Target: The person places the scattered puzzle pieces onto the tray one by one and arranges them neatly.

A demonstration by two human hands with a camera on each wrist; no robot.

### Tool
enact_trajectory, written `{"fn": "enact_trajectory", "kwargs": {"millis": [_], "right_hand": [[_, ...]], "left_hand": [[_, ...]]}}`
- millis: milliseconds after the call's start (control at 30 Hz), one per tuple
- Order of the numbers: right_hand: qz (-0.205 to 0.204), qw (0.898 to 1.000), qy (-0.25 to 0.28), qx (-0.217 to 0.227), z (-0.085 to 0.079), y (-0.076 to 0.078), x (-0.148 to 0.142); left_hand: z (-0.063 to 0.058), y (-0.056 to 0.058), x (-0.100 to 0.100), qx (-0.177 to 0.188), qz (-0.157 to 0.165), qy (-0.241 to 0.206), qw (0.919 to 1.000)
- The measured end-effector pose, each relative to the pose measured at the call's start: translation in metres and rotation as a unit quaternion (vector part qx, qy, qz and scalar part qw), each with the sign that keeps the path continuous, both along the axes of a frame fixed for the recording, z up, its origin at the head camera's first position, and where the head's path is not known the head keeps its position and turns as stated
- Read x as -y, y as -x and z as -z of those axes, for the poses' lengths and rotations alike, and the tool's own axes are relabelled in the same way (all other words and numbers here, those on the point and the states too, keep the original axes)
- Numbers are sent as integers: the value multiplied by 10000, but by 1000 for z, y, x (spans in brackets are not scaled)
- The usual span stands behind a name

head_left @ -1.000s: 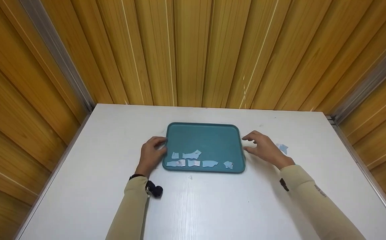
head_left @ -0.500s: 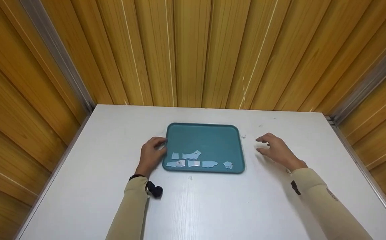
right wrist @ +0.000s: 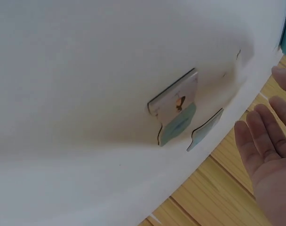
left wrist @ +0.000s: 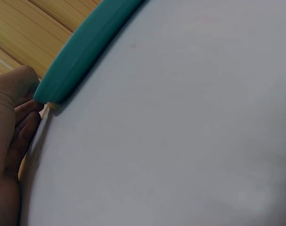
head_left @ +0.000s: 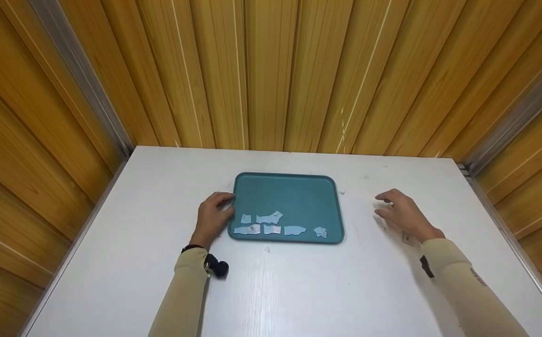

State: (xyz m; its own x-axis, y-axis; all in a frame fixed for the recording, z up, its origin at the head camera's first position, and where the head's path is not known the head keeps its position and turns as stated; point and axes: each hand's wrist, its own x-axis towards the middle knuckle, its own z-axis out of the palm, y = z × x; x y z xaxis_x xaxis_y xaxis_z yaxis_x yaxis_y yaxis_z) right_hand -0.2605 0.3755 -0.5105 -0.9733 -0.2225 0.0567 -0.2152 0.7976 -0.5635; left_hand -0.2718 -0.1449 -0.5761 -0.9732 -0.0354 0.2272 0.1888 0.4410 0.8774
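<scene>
My left hand [head_left: 212, 217] rests at the left side of a teal tray [head_left: 289, 192], its bent thumb and fingers touching the rim. In the left wrist view the tray's edge [left wrist: 82, 54] shows beside those fingers. Several flat, irregular light-blue pieces, like puzzle pieces [head_left: 269, 217], lie along the tray's near side. Off to the right, my right hand [head_left: 404, 213] hovers over the table with thumb and fingers spread apart, holding nothing. A pale printed piece [right wrist: 176, 108] and a bluish one [right wrist: 205, 129] lie below it in the right wrist view.
The white table [head_left: 271, 290] carries the tray near its middle. Wood-patterned panels [head_left: 271, 75] stand behind it and at both sides. A piece [head_left: 410, 238] is partly covered by my right wrist.
My right hand has moved away from the tray's right rim, out to the right and slightly nearer. The left hand and the tray have stayed in place.
</scene>
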Motion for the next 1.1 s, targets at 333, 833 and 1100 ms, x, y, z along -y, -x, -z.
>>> {"fn": "enact_trajectory", "kwargs": {"millis": [333,833,1100], "right_hand": [[424,9988,-248,62,2,0,-17],[597,9973,-272,330,12,-6,-43],[659,9971,-205,322,11,-10,-47]], "left_hand": [[1,2,0,-43,6,-2,10000],[2,1,-1,-146,-25,-6,9999],[1,2,0,-74,-5,-60,10000]]}}
